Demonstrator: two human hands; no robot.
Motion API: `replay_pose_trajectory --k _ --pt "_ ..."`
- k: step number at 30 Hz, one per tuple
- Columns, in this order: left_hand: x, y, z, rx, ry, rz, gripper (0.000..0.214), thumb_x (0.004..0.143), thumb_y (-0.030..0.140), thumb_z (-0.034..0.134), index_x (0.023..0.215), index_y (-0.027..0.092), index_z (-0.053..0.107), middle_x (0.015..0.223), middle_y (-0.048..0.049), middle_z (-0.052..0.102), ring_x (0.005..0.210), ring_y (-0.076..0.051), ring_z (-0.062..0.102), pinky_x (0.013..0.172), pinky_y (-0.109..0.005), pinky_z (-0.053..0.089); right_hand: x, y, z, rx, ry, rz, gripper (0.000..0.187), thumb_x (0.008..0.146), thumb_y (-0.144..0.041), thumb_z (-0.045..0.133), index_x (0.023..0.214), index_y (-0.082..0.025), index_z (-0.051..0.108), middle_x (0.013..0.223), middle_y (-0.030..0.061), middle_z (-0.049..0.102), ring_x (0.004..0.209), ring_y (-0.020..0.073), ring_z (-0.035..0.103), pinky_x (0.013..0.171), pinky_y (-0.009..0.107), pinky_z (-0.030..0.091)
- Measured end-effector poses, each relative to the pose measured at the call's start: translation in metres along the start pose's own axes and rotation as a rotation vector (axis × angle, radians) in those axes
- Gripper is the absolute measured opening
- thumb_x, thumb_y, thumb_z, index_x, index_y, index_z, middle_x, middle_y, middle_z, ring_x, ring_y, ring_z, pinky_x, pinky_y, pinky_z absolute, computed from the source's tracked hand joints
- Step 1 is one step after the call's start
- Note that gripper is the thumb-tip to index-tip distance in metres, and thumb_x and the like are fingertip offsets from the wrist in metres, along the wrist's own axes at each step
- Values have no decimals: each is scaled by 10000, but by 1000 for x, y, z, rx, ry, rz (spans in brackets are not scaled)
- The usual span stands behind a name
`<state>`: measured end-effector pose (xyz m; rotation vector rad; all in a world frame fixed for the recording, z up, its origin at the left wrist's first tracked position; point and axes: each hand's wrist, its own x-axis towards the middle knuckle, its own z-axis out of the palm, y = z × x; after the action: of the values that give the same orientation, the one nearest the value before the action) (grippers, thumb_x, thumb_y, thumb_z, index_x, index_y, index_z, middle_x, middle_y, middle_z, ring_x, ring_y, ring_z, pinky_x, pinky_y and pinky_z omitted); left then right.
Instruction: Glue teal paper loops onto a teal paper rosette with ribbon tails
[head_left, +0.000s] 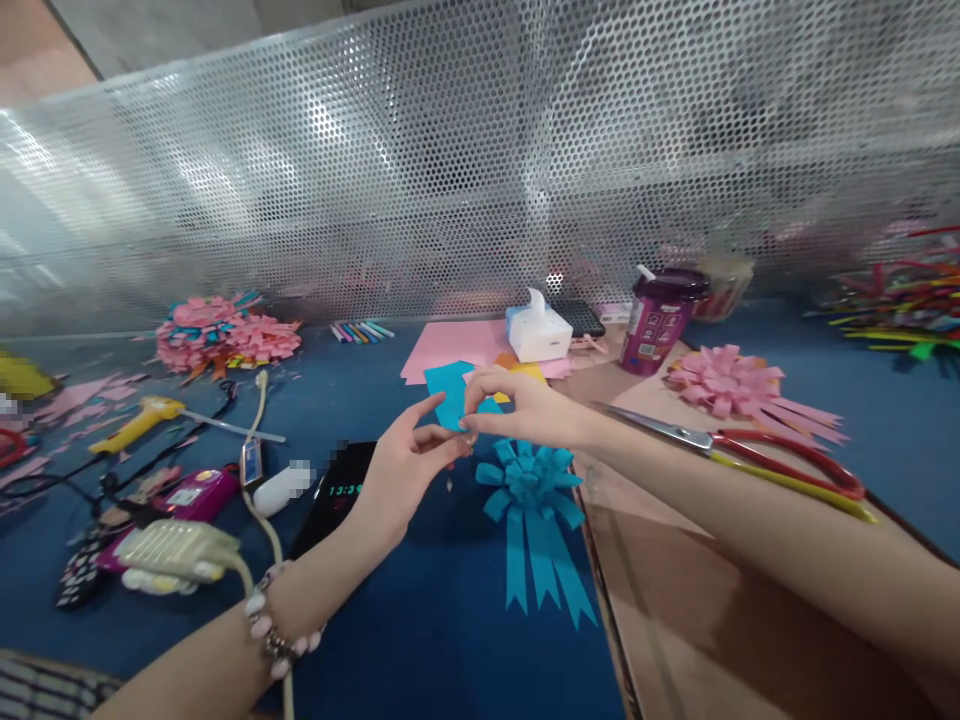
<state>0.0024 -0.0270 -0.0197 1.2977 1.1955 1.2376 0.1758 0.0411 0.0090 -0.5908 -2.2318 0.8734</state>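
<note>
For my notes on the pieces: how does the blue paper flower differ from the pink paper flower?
The blue paper flower lies on the blue surface, tails toward the camera; the pink paper flower lies on the brown board, tails pointing right. Both are layered, with long tails.

Entry: you can read only teal digits "13:3" on the dark phone screen [335, 492] lying on the bench [450, 640]; the next digit is hidden behind your left hand [409, 465]. The print on the purple cup [660, 322] is too small to read.
</note>
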Motion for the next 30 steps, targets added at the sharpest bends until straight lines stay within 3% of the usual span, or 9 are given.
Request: replay_pose_trajectory --k 4,8,16,24,30 --pt "-1 0 2 -7 -37 0 761 750 290 713 1402 208 329 1032 -84 695 958 -223 650 776 -321 496 2 2 -18 -27 -90 -30 138 790 -325 658 753 -192 641 963 23 611 984 169 551 916 331 399" --pt "0 -4 2 -3 -56 5 674 786 296 667 1379 219 355 1283 -125 567 1104 -233 589 900 -369 469 1 15 -39 -92 -181 65 164 769 -351 682 770 -188 670 1104 42 577 1034 172 546 943 332 391" --pt "0 -3 3 71 -89 -79 514 820 284 595 1288 179 412 1168 -122 609 1044 -231 589 822 -361 477 -2 26 -24 -289 -412 101 181 787 -398 643 781 -234 717 1068 32 597 1059 213 511 916 333 380" --pt "0 -3 2 75 -77 -43 442 820 275 593 1236 193 468 1141 -103 629 1063 -219 585 888 -365 437 -3 32 -14 -390 -384 87 133 797 -330 638 781 -235 730 1132 48 589 1112 260 447 955 402 316" --pt "-1 0 4 89 -70 -46 421 812 253 589 1214 185 482 1129 -101 630 1067 -213 583 908 -357 427 -4 37 -15 -390 -323 26 160 794 -378 652 793 -236 726 1145 36 589 1122 259 413 970 413 285"
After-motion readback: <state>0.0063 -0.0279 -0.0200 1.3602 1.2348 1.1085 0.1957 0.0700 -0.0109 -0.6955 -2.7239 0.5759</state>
